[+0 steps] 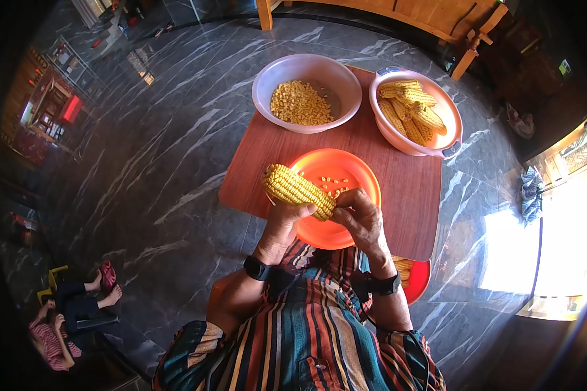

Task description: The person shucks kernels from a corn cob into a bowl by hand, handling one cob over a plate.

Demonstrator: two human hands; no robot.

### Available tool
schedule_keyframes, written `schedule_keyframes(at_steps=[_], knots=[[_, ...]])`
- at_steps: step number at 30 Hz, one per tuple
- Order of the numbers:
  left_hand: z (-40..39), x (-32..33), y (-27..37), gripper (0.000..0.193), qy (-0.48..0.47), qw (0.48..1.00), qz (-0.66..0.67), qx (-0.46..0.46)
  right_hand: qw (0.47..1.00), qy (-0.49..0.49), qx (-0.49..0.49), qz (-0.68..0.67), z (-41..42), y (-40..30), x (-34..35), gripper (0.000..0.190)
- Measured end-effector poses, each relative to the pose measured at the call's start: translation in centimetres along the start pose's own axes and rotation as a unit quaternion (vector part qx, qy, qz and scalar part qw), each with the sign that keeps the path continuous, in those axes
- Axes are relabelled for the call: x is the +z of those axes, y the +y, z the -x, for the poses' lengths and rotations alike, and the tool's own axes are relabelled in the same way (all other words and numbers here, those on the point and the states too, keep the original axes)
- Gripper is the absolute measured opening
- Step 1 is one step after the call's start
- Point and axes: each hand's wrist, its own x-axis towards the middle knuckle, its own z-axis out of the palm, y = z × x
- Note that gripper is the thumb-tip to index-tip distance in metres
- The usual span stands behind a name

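Note:
A yellow ear of dried corn [293,186] lies tilted in my left hand [284,217], which grips it from below with the thumb along its near side. The fingers of my right hand [361,215] press at the ear's right end; whether they hold a kernel is hidden. Beneath both hands is an orange plastic plate [318,159] with several loose kernels [333,182] on it. Farther back, a whitish plastic basin [342,115] holds a heap of shelled kernels [301,103]. To its right, a pink basin [451,128] with grey handles contains several corn ears [416,110].
The basins and plate rest on a reddish-brown wooden table [406,200]. By its near right corner, a red container [423,283] holds more corn ears [402,271]. A wooden bench [396,12] stands beyond. At lower left, another person [61,337] sits away from the table.

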Motion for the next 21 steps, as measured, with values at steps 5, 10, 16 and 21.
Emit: schedule_keyframes(at_steps=[5,10,16,21], knots=[[0.0,0.1,0.1,0.056,0.0,1.0,-0.006,0.002,0.998,0.024,-0.011,-0.052,0.1,0.1,0.3,0.009],[0.0,0.1,0.1,0.055,-0.002,1.0,0.009,-0.002,0.988,0.074,0.058,-0.125,0.2,-0.2,0.3,0.009],[-0.1,-0.7,-0.4,0.052,0.023,1.0,-0.003,-0.01,0.984,0.165,0.024,-0.056,-0.4,2.2,-0.9,0.009],[0.0,-0.2,-0.2,0.039,0.051,0.999,-0.002,-0.002,0.992,0.116,0.015,-0.052,-0.4,1.4,-0.6,0.012]])
